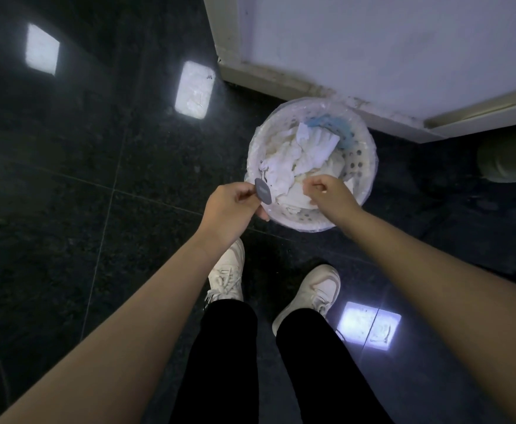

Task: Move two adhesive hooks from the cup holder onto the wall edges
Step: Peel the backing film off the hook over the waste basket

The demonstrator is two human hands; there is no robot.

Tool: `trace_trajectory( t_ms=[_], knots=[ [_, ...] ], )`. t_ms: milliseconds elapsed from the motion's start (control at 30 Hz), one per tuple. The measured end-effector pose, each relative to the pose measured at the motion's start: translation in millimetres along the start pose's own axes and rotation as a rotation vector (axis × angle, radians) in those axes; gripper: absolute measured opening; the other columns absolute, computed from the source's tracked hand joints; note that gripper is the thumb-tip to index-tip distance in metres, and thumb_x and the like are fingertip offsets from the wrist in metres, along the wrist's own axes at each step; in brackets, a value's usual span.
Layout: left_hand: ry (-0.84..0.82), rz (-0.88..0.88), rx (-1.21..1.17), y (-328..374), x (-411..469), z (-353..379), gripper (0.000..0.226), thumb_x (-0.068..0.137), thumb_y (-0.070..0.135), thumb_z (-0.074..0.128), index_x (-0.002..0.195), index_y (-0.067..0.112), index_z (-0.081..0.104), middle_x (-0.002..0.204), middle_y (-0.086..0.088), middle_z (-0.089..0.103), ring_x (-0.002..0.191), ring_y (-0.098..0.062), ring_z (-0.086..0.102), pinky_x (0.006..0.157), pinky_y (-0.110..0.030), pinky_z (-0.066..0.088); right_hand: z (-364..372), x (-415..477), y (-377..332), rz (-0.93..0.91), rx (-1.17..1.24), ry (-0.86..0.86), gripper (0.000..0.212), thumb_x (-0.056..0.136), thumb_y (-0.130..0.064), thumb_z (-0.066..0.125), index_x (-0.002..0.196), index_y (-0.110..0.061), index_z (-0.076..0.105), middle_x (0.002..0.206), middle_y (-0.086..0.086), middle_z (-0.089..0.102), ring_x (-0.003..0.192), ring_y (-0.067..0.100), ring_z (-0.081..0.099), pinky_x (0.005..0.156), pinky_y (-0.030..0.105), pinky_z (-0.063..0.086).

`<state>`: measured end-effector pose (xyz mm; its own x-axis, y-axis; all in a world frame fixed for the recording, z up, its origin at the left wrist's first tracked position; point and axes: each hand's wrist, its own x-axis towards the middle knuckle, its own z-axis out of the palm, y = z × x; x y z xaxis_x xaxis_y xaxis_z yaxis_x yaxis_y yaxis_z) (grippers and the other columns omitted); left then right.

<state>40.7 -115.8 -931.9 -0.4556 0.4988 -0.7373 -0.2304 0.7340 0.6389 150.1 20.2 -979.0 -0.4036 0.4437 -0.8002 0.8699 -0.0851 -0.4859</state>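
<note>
A: Where is the hook?

B: The left hand (230, 203) has it. A dark grey oval adhesive hook (263, 191) is pinched at its left edge between the thumb and the curled fingers, and it stands tilted, its flat face turned up toward the camera. It hangs over the near-left rim of a white perforated waste bin (357, 162).

A: And the other hand?

B: The right hand (327, 191) is over the bin too, just right of the hook and not touching it. Its fingers are drawn in, thumb and forefinger tips pressed close together as in a pinch. Whether anything thin sits between them cannot be told; the spot is too small and pale against the paper below.

A: What is in the bin?

B: Crumpled white tissue (299, 160) fills most of it, with a bit of pale blue material (330, 125) at the far side. A clear liner wraps the rim.

A: Where does the bin stand?

B: On a dark polished tile floor (97, 179), near the foot of a white door (372, 41) and its frame. Bright ceiling lights are mirrored in the tiles.

A: And the person?

B: The person stands right in front of the bin, both bare forearms reaching forward. Black trousers (226, 362) and cream sneakers (227, 270) show below, the left shoe's toe near the bin's base
</note>
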Motion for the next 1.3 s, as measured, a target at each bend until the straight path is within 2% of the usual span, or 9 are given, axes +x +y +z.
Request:
trace_trajectory(
  t_ms=[200,367,467,567,700,933,1033,1167,1300],
  knots=[
    [0.020,0.009,0.035,34,-36,-5,0.025,0.089,0.011,0.050,0.072,0.010,0.069,0.071,-0.010,0.072,0.082,-0.025,0.065,0.057,0.000,0.037,-8,-66,-38,-0.023,0.179,-0.108,0.037,0.094,-0.034,0.036,0.120,-0.011,0.050,0.108,0.003,0.057,0.078,0.008,0.054,0.069,0.023,0.043],
    [0.007,0.070,0.095,81,-86,-19,0.022,0.087,0.010,0.052,0.074,0.010,0.070,0.072,-0.013,0.074,0.070,-0.014,0.064,0.059,-0.006,0.039,-31,-126,-90,-0.025,0.230,-0.180,0.040,0.094,-0.040,0.033,0.119,-0.013,0.048,0.098,-0.003,0.056,0.086,0.014,0.055,0.076,0.029,0.045],
    [-0.010,0.112,0.162,110,-118,-29,0.021,0.087,0.011,0.053,0.075,0.012,0.070,0.069,-0.009,0.073,0.072,-0.016,0.066,0.070,-0.015,0.044,-50,-158,-120,-0.004,0.217,-0.206,0.045,0.092,-0.045,0.034,0.121,-0.013,0.047,0.104,-0.001,0.056,0.093,0.016,0.056,0.085,0.031,0.045],
    [-0.017,0.178,0.254,144,-157,-44,0.025,0.088,0.010,0.050,0.071,0.018,0.067,0.063,0.000,0.069,0.074,-0.025,0.066,0.076,-0.030,0.049,-73,-200,-148,-0.050,0.180,-0.206,0.046,0.092,-0.045,0.037,0.121,-0.011,0.049,0.106,0.001,0.057,0.093,0.016,0.056,0.079,0.027,0.046],
    [0.005,0.285,0.360,183,-200,-64,0.029,0.089,0.012,0.049,0.065,0.027,0.059,0.064,0.003,0.066,0.070,-0.018,0.064,0.065,-0.016,0.046,-95,-249,-176,-0.095,0.106,-0.245,0.044,0.091,-0.042,0.043,0.119,-0.010,0.052,0.109,0.006,0.058,0.093,0.017,0.056,0.082,0.028,0.045],
    [0.065,0.501,0.522,241,-264,-85,0.022,0.088,0.016,0.051,0.071,0.026,0.059,0.071,-0.004,0.067,0.069,-0.015,0.061,0.069,-0.025,0.047,-122,-319,-213,-0.233,0.049,-0.264,0.033,0.090,-0.047,0.040,0.099,-0.020,0.057,0.099,-0.002,0.059,0.082,0.007,0.056,0.062,0.020,0.040],
    [0.119,0.576,0.556,262,-287,-92,0.018,0.088,0.017,0.052,0.078,0.014,0.066,0.071,-0.006,0.069,0.068,-0.017,0.062,0.069,-0.031,0.052,-132,-346,-228,-0.318,0.043,-0.206,0.033,0.089,-0.048,0.041,0.096,-0.021,0.058,0.098,-0.003,0.062,0.081,0.007,0.057,0.060,0.019,0.040],
    [0.202,0.686,0.593,285,-320,-103,0.018,0.087,0.016,0.053,0.088,0.012,0.071,0.077,-0.005,0.072,0.069,-0.015,0.058,0.065,-0.019,0.043,-144,-378,-251,-0.403,0.056,-0.150,0.023,0.088,-0.044,0.047,0.088,-0.023,0.057,0.091,-0.003,0.063,0.078,0.005,0.058,0.059,0.016,0.042],
    [0.283,0.730,0.679,308,-348,-117,0.019,0.087,0.016,0.052,0.086,0.014,0.071,0.078,-0.010,0.072,0.075,-0.023,0.057,0.067,-0.030,0.044,-157,-407,-276,-0.469,0.078,-0.128,0.022,0.088,-0.039,0.049,0.093,-0.021,0.060,0.098,0.013,0.066,0.097,0.029,0.062,0.074,0.035,0.054]
  ],
)
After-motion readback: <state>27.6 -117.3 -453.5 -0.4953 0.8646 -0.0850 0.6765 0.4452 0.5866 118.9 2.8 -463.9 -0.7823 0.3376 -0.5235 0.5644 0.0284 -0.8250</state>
